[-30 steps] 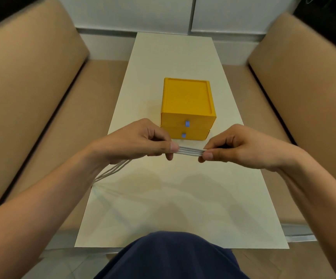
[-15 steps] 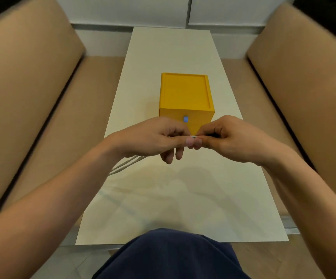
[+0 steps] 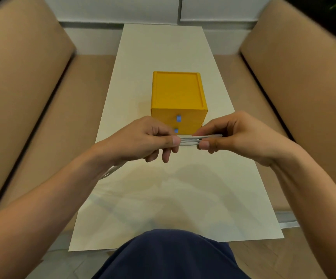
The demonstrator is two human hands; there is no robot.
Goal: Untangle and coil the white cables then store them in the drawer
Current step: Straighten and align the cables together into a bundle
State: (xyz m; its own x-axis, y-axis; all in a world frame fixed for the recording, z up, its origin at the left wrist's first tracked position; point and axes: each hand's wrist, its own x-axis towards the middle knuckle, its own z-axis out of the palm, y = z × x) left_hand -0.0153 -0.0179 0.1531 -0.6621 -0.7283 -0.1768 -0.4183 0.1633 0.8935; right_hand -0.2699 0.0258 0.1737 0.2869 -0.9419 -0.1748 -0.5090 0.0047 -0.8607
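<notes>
At centre frame, just below the middle, both hands meet over a pale table (image 3: pixel 183 198). Left hand (image 3: pixel 143 139) pinches a bundle of white cables (image 3: pixel 190 140) between thumb and forefinger, its lower fingers loosely curled beneath. Right hand (image 3: pixel 235 135) pinches the same bundle from the other side, thumb under, fingers over. Between the two grips the strands run side by side, near level, taut. More white cable trails out lower left from under the left wrist, down toward the table's left edge; its end is hidden by the forearm.

Directly above the hands in the frame, a yellow drawer box (image 3: pixel 178 95) sits on the table, two drawers stacked, each with a small blue pull (image 3: pixel 178 118). Both drawers shut. The cables overlap the box's lower front in the picture; touching or not, cannot tell.

Tan sofa cushions (image 3: pixel 22 87) flank the table at left and right of frame. Dark blue clothing (image 3: pixel 171 256) at bottom centre.
</notes>
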